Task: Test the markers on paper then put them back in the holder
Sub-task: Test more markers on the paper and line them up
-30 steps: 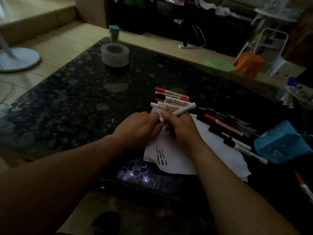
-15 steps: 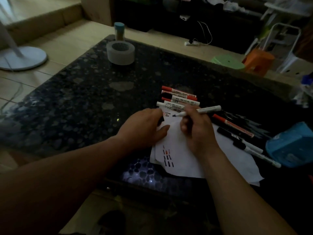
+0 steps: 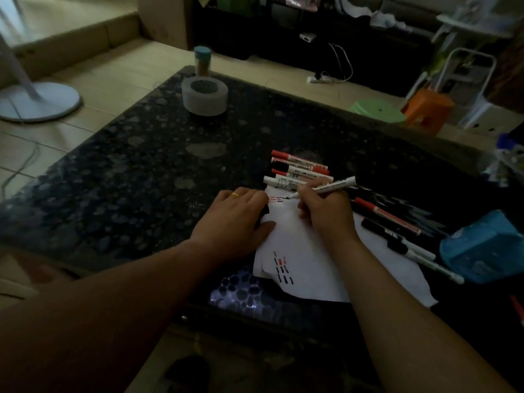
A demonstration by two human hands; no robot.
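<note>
Marker (image 3: 326, 188) pinched in right hand (image 3: 329, 214).

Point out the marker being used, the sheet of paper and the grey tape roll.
marker (image 3: 333, 187): head view, on the white barrel, mid-length.
sheet of paper (image 3: 303, 251): head view, on a bare patch right of the lower test marks.
grey tape roll (image 3: 204, 106): head view, on its outer wall.

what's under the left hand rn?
The left hand rests on the left edge of the paper. A small dark thing shows between thumb and fingers; the palm hides the rest.
</note>
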